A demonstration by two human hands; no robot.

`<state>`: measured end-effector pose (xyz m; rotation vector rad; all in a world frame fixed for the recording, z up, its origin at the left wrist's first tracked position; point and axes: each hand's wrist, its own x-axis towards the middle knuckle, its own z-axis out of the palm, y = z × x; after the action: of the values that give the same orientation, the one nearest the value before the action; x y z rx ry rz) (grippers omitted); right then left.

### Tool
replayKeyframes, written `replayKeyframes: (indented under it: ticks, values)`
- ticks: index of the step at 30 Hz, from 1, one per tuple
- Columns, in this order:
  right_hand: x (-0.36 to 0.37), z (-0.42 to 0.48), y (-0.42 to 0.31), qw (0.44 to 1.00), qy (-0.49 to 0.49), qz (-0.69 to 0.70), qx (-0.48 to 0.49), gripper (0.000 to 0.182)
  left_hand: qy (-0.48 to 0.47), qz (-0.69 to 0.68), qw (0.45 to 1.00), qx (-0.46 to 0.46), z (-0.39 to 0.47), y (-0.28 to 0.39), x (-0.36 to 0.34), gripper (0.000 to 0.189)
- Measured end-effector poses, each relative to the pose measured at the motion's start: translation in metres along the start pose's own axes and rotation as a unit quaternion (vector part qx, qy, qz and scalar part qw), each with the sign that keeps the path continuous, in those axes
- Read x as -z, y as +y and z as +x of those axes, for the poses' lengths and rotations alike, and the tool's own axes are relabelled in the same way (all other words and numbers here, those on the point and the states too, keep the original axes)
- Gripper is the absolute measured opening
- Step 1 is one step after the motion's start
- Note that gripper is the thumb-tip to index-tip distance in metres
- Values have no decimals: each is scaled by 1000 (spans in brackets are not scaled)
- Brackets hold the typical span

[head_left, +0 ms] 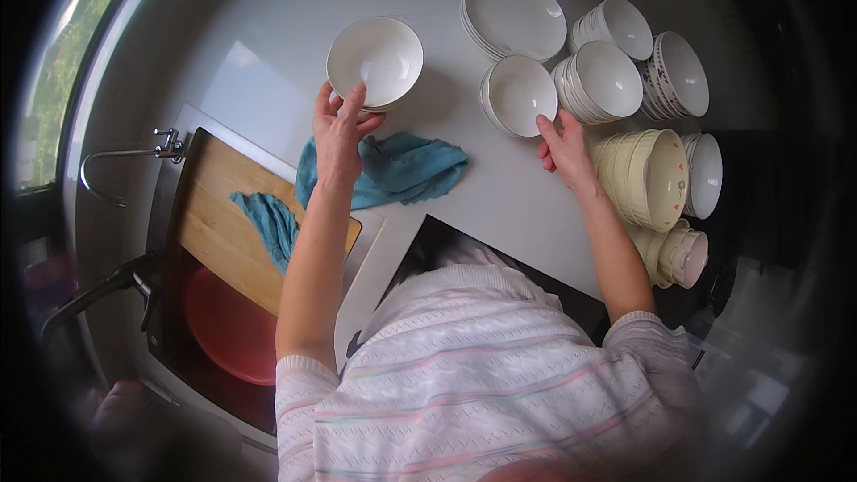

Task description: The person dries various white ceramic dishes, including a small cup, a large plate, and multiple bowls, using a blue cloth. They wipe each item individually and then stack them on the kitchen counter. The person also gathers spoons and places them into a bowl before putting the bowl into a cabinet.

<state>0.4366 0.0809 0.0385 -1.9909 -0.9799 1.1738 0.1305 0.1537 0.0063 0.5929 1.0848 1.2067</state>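
My left hand (340,127) grips the near rim of a small stack of white bowls (376,61) on the counter, thumb inside the top one. Further right, my right hand (562,147) has its thumb on the rim of a shallow white bowl (521,95), the top of another low stack; its fingers are partly hidden, so how firmly they hold is unclear. A teal cloth (415,171) lies crumpled on the counter just below the left-hand bowls, partly behind my left forearm.
Stacked white plates (515,17), white bowls (608,80), patterned bowls (683,73) and cream bowls (643,177) crowd the right side. At left, a wooden board (227,201) with a second teal cloth (271,224) spans a sink holding a red basin (227,328), beside a metal faucet (167,146).
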Motion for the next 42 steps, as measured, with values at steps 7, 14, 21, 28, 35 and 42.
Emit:
replayKeyframes:
  ticks: [7,14,21,28,35,42]
  values:
    - [1,-4,-15,995,17,-94,42,28,57,-33,998,-20,-27,-3,5,72]
    - [8,-14,-21,994,22,-35,103,43,21,41,999,-28,-85,-8,-5,34]
    - [4,-54,-43,979,-64,39,191,47,-120,51,991,23,-106,-1,-38,37]
    - [-54,-74,-61,925,-290,90,226,52,-65,104,992,8,-102,11,-7,29]
    - [-131,-39,-8,856,-129,-137,481,36,24,67,997,16,-121,17,55,35]
    - [-171,-17,23,860,-146,-167,460,28,-27,-167,979,110,-129,2,84,27]
